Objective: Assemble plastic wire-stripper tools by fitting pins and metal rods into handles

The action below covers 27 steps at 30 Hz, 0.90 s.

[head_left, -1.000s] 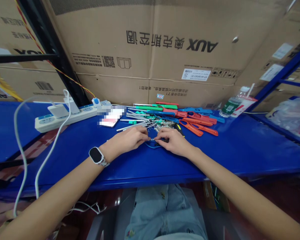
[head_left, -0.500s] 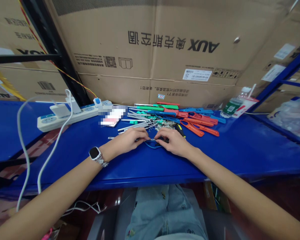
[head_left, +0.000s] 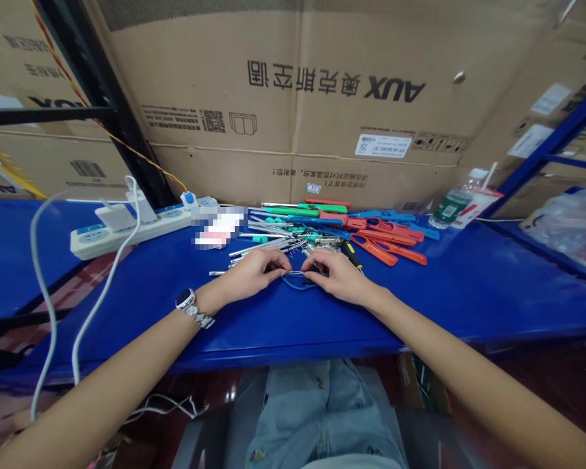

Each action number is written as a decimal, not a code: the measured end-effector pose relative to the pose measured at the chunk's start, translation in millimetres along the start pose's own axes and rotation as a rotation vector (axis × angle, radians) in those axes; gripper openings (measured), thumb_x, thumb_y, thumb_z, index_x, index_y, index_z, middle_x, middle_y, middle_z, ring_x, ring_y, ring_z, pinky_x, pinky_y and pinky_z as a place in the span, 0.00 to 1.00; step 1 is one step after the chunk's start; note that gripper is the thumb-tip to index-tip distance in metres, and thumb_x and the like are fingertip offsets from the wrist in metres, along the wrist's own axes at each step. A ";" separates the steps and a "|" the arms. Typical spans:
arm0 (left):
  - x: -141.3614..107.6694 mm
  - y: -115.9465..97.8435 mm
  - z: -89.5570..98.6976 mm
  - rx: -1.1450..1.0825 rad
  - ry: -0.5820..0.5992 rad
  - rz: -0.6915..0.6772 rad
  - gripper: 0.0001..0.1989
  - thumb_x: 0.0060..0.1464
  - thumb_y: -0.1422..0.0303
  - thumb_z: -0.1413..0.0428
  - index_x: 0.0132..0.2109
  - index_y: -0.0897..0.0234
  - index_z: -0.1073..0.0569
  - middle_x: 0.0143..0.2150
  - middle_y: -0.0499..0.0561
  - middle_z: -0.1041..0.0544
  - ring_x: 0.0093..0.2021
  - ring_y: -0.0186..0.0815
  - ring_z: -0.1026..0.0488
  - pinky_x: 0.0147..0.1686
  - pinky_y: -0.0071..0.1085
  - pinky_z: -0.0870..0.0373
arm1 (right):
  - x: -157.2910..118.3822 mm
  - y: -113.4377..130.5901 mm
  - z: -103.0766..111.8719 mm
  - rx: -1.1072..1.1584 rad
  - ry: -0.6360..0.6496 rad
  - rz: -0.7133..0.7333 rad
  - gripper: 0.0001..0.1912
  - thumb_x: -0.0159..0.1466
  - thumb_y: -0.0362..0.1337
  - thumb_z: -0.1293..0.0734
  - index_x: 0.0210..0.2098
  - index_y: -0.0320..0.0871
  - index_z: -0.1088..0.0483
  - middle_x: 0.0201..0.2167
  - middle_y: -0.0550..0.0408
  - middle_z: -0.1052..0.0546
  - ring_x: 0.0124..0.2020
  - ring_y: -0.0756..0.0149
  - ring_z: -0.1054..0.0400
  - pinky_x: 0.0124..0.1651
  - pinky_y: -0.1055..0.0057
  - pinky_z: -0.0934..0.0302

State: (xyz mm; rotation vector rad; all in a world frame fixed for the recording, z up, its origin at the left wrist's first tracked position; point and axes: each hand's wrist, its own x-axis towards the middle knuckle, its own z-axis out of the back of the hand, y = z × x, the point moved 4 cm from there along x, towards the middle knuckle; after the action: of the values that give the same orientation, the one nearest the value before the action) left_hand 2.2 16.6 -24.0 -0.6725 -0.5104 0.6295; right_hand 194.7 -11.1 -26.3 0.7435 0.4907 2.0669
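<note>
My left hand point(head_left: 256, 272) pinches one end of a thin pale wire point(head_left: 297, 272) just above the blue tabletop. Fingertips of my right hand point(head_left: 336, 276) close on the other end, a small gap away. Below the fingertips hangs a loop of blue wire point(head_left: 297, 285); a small dark part sits under my right fingers, mostly hidden. Right beyond the hands lies a pile of metal tubes point(head_left: 268, 242), small metal pieces point(head_left: 325, 241) and lighter-like plastic shells in orange point(head_left: 383, 242), green point(head_left: 293, 212) and blue point(head_left: 422, 229). A yellow-and-black screwdriver handle point(head_left: 351, 254) lies beside my right hand.
A white power strip point(head_left: 88, 244) with plugs and cables runs along the left. Near it lies a blurred phone-like object point(head_left: 219, 229). A bottle point(head_left: 452, 205) and a cup point(head_left: 476, 208) stand back right, by a plastic bag point(head_left: 566, 225). Large cardboard point(head_left: 293, 143) walls the back.
My left wrist has turned slightly, so the watch face shows at a steeper angle. Both hands keep their pinch on the wire, and the view has shifted a little.
</note>
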 end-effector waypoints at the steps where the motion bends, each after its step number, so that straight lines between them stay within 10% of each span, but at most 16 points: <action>1: -0.1 0.3 0.0 -0.004 0.000 0.002 0.08 0.64 0.68 0.46 0.43 0.66 0.23 0.42 0.53 0.22 0.39 0.35 0.24 0.42 0.32 0.26 | -0.1 -0.3 -0.1 0.006 -0.003 0.000 0.03 0.65 0.30 0.30 0.38 0.43 0.25 0.33 0.56 0.25 0.31 0.69 0.37 0.37 0.70 0.44; 27: -8.2 -17.0 -1.8 0.660 0.036 -0.222 0.19 0.70 0.74 0.56 0.53 0.63 0.21 0.40 0.55 0.23 0.38 0.37 0.25 0.39 0.32 0.27 | 2.2 15.8 5.3 -0.262 0.131 0.152 0.09 0.69 0.30 0.35 0.41 0.41 0.21 0.40 0.48 0.23 0.39 0.62 0.29 0.43 0.65 0.37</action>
State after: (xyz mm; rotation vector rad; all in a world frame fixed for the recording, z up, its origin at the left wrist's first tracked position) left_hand 3.7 -0.1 -15.2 -0.0016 -0.3070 0.5315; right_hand 187.8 -17.6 -12.4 0.5052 0.2331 2.2766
